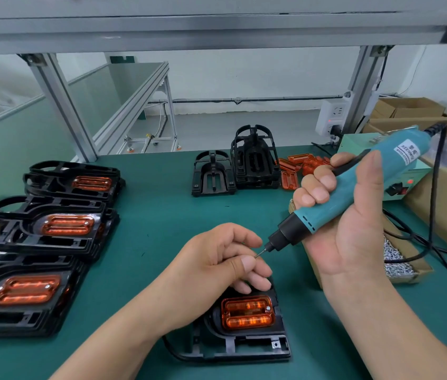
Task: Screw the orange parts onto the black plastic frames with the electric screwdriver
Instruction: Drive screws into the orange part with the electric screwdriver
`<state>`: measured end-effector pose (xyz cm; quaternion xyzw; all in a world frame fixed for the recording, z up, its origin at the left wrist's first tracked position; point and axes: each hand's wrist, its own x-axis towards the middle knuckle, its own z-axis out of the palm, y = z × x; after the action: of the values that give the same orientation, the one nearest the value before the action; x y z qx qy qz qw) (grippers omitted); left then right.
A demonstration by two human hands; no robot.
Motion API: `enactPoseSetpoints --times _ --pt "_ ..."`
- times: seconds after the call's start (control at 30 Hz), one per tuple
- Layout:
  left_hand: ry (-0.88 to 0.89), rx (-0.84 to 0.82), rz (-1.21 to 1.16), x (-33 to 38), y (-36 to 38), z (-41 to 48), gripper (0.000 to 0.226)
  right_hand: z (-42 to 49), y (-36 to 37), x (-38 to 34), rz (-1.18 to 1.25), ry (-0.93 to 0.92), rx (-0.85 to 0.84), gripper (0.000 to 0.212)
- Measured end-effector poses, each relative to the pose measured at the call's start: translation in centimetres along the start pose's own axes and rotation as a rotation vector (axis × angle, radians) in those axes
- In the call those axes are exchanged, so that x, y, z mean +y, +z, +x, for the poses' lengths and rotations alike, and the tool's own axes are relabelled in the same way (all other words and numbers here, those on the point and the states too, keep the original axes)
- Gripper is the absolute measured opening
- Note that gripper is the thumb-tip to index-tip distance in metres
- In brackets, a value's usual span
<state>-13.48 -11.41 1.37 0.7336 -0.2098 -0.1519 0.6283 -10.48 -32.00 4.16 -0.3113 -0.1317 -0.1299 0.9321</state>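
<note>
Finished black frames (79, 244) with orange inserts (67, 224) lie stacked at left. Centre, the left hand (216, 259), fingers curled, pinches the bit (260, 253) tip above a black frame (244, 349) bearing an orange part (247, 312). The right hand (354, 237) grips the teal electric screwdriver (334, 207).

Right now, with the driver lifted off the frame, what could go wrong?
1. The left hand pinches the bit tip; if the right hand triggers the screwdriver, fingers could get nicked.
2. The orange part shows only one screw, so it may shift on the black frame.
</note>
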Motion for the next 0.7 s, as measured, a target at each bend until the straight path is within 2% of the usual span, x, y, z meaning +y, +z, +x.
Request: enactPoseSetpoints --times 0.23,0.57,0.7 --pt "0.056 0.117 0.186 -0.8 0.4 0.0 0.036 -0.1 0.1 0.5 -0.031 0.001 0.113 0.036" --pt "0.051 0.107 0.291 -1.0 0.2 0.0 0.032 -0.1 -0.1 1.2 -0.041 0.007 0.198 0.035" --pt "0.08 0.178 0.412 -0.4 -1.0 -0.1 0.028 -0.1 -0.3 1.2 -0.025 0.026 0.184 0.034"
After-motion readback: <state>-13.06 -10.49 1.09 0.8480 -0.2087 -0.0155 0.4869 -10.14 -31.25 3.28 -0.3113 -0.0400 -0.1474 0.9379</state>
